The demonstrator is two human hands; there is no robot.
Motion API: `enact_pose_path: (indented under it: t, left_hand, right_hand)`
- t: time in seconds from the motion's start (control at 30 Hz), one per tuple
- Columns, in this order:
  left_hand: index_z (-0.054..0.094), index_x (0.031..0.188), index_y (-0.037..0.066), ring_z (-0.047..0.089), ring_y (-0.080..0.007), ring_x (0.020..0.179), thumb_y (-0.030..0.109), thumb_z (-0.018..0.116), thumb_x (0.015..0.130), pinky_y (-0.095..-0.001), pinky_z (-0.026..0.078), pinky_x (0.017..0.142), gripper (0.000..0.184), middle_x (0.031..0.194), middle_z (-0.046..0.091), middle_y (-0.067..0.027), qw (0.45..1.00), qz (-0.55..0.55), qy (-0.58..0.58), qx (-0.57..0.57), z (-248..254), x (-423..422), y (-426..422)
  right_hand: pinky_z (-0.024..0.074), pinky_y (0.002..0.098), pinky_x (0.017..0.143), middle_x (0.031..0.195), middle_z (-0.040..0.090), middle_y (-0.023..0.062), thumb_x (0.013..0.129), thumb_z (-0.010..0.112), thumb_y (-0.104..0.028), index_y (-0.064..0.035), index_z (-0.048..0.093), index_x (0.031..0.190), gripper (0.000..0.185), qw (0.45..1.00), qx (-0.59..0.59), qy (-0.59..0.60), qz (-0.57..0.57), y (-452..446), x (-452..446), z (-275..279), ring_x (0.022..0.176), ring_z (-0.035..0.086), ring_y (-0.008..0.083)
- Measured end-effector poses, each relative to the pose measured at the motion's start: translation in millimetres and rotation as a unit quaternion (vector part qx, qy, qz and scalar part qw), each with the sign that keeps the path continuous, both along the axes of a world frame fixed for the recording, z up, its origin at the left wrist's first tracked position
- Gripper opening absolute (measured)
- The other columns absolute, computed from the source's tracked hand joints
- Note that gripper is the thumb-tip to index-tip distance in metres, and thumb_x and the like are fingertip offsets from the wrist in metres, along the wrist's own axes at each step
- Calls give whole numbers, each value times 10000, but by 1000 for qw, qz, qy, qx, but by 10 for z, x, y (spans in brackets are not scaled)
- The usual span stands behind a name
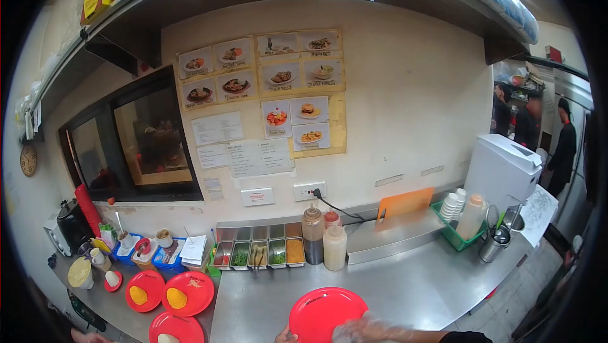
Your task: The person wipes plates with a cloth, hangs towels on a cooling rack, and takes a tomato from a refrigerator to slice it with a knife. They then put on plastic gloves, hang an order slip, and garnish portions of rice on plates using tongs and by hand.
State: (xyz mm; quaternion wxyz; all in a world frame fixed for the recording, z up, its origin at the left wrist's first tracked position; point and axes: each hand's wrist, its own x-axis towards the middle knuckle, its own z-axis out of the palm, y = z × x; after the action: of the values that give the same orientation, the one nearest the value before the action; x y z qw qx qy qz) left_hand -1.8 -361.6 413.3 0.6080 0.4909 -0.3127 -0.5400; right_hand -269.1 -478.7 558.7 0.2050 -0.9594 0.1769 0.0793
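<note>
An empty red plate point(326, 314) is at the bottom middle, over the steel counter. At its lower left rim is my left hand point(286, 336), partly cut off by the frame edge, gripping the plate. My right hand point(364, 329) reaches in from the right across the plate's lower right side. Something pale and translucent, a plastic glove or a cloth, is around its fingers. Motion blur hides how those fingers are set.
Left, red plates point(206, 293) carry yellow rice mounds point(177, 298). Behind stand topping pans point(258, 254) and squeeze bottles point(334, 248). A green basket point(459, 232) with cups is at right. Another person's hand point(95, 338) shows bottom left; people point(562, 140) stand far right.
</note>
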Motion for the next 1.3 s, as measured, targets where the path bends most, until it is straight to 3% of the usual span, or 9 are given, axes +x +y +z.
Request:
enact_pose_path:
  t: [0.1,0.33,0.53,0.63,0.8,0.87,0.93,1.03,1.3]
  left_hand:
    - [311,1409,167,555,-263,1079,333,610,848,-359,493,859,657,1232,520,-162,999,-4,-20,27,8,43,-17]
    - [248,1427,171,622,-306,977,205,482,940,-401,540,776,541,1123,571,-197,990,-58,-85,92,284,95,54]
    - [418,1249,60,572,-116,545,168,440,957,-264,509,490,312,778,576,-43,983,44,-156,87,245,27,108]
    - [396,1189,20,639,-209,593,155,435,948,-305,546,507,279,760,602,-156,993,60,-62,77,208,50,154]
    - [376,1181,27,653,-243,628,162,423,956,-328,553,535,266,781,586,-168,982,81,-77,154,571,111,124]
    - [363,1188,28,653,-251,627,148,437,949,-333,552,532,278,799,583,-178,974,53,-96,199,418,-37,-4]
    - [375,1160,-18,657,-298,622,132,466,923,-328,531,428,295,810,593,-192,928,85,-360,31,-123,-145,-222]
    - [368,1153,-30,651,-303,581,116,471,918,-331,531,396,295,874,588,-205,981,110,-113,111,182,-209,-286]
    - [344,1176,-23,623,-269,472,108,458,922,-326,523,380,308,818,594,-201,980,87,-137,115,398,-240,-67]
  right_hand:
    - [318,409,1039,1374,397,185,871,479,-255,-81,337,1382,559,990,68,88,-87,-713,-70,-213,1246,395,373]
    - [364,420,981,1309,452,181,866,486,-250,-75,411,1309,483,982,-114,-148,-4,108,1058,-471,1189,445,362]
    - [404,429,932,1252,499,178,861,491,-245,-69,476,1247,424,910,-347,-186,-126,-638,1277,-803,1141,488,352]
    - [424,434,907,1224,522,176,859,494,-243,-67,508,1216,398,888,-374,-189,-190,-978,797,-865,1117,510,348]
    - [386,469,959,1346,414,208,871,499,-305,-62,466,1283,479,885,-79,-230,-396,-837,572,-504,1214,410,401]
    - [357,502,977,1353,404,210,857,515,-305,-68,453,1298,504,892,-227,-206,-333,-709,779,-773,1231,388,409]
    - [287,561,1013,1370,386,211,835,542,-305,-82,427,1327,552,898,-325,-166,-244,-466,1038,-881,1256,353,426]
    - [238,577,1041,1386,373,202,803,579,-292,-128,426,1342,584,929,-313,-177,-88,70,1107,-932,1277,332,415]
    - [371,524,950,1347,419,174,787,577,-202,-174,480,1299,522,942,-251,-143,-167,-390,325,-669,1171,429,383]
